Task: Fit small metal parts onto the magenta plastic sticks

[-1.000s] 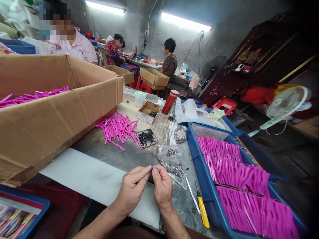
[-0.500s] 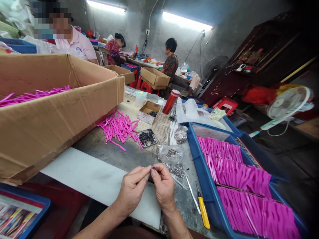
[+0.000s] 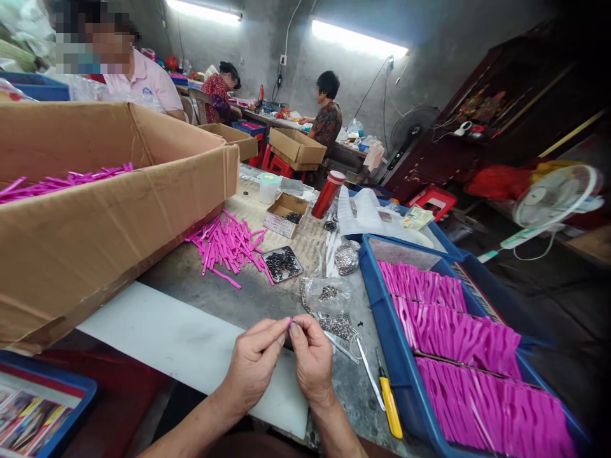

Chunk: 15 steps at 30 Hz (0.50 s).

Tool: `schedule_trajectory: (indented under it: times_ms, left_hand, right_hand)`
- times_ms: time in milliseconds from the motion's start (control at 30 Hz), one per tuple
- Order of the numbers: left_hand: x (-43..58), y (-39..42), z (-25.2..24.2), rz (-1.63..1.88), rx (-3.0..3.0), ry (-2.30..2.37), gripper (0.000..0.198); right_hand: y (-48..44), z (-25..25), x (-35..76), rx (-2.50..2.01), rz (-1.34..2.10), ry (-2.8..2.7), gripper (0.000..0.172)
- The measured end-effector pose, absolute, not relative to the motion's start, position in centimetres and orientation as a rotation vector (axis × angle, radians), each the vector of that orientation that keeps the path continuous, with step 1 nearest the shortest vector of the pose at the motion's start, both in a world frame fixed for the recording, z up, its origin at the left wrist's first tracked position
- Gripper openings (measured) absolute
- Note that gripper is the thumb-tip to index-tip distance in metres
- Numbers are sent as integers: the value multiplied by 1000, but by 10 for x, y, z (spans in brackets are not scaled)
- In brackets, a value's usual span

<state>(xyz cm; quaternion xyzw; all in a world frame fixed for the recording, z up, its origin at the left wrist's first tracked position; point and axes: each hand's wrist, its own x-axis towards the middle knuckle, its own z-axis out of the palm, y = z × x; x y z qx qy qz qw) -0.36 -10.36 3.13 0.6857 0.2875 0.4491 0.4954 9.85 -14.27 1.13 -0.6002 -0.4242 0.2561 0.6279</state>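
My left hand (image 3: 258, 359) and my right hand (image 3: 312, 359) meet above the front of the table, fingertips pinched together. Between them shows the tip of a small magenta piece (image 3: 291, 322); the fingers cover most of it. Beyond the hands lies a heap of magenta strips (image 3: 226, 245), beside a small metal tray (image 3: 282, 263) of tiny black parts. Closer to my right hand are a clear bag (image 3: 329, 296) of small metal parts, white-handled tweezers or a similar slim tool (image 3: 370, 375), and a yellow-handled screwdriver (image 3: 390, 407).
A large cardboard box (image 3: 119, 210) with magenta strips stands at the left. On the right, a blue crate (image 3: 382, 318) holds rows of magenta pieces. A red flask (image 3: 328, 196), a small carton (image 3: 272, 224) and a lidded tub (image 3: 270, 189) stand farther back. Several people sit beyond.
Both hands stay pinched at nearly the same spot, with only a slight shift of the right fingers. The person at the upper left has leaned slightly to the left.
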Motion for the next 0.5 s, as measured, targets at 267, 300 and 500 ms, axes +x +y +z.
schedule_trajectory:
  times_ms: [267, 300, 500]
  left_hand:
    - [-4, -103, 30, 1084, 1678, 705, 25]
    - [-4, -102, 29, 1082, 1682, 704, 25]
    - [-4, -103, 27, 1081, 1688, 705, 26]
  right_hand:
    - [-143, 13, 101, -1363, 584, -989, 9]
    - [-143, 13, 101, -1361, 585, -988, 8]
    - [-142, 13, 100, -1310, 714, -884, 17]
